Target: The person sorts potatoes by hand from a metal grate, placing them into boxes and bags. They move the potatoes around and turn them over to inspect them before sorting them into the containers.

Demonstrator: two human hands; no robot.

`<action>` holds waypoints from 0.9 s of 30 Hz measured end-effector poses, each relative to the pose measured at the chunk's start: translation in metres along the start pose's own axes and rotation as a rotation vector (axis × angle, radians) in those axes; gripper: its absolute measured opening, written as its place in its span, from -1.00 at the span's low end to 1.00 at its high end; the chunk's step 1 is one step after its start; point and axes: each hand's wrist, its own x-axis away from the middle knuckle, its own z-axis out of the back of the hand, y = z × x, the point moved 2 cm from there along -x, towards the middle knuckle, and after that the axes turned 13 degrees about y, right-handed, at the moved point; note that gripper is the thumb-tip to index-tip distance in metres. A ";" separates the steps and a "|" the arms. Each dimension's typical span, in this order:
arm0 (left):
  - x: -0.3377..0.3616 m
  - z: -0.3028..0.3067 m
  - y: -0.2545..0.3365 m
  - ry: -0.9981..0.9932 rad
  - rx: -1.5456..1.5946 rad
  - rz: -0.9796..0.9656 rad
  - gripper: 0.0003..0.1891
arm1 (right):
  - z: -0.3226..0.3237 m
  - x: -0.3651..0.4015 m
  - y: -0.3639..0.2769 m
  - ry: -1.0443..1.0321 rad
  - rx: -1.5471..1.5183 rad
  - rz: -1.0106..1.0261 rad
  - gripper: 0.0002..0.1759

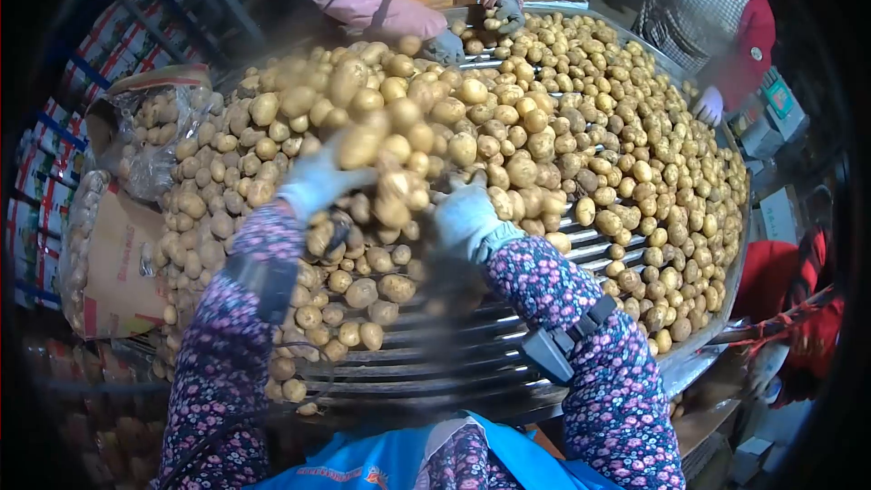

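Observation:
My left hand [319,180], in a pale glove, presses against potatoes [392,163] on the left part of the pile. Its thumb points right, apart from the other fingers, which are partly covered by potatoes. Across from it, my gloved right hand [467,216] touches the right side of the same cluster with fingers spread. Several potatoes between and above my hands are smeared by motion. Beneath lies a slatted metal sorting table [426,354], with loose potatoes [363,295] just below my left hand. A dark blurred patch hides part of the slats below my right hand.
Across the table a person in pink sleeves handles potatoes with gloved hands [508,14]. Another person's gloved hand [709,106] rests at the right rim. A cardboard box [122,263] and a plastic bag of potatoes [163,141] stand at left. Stacked cartons [45,209] are beyond.

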 end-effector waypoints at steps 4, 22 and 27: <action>-0.001 -0.088 0.020 0.143 -0.159 -0.144 0.05 | 0.010 0.037 0.039 -0.141 0.188 -0.112 -0.40; 0.104 -0.216 0.118 -0.166 -0.233 -0.858 -0.46 | -0.013 0.224 0.170 0.075 0.375 -0.673 0.08; 0.153 -0.185 0.041 -0.073 -0.247 -1.122 -0.45 | -0.001 0.284 0.115 0.223 0.133 -0.871 0.10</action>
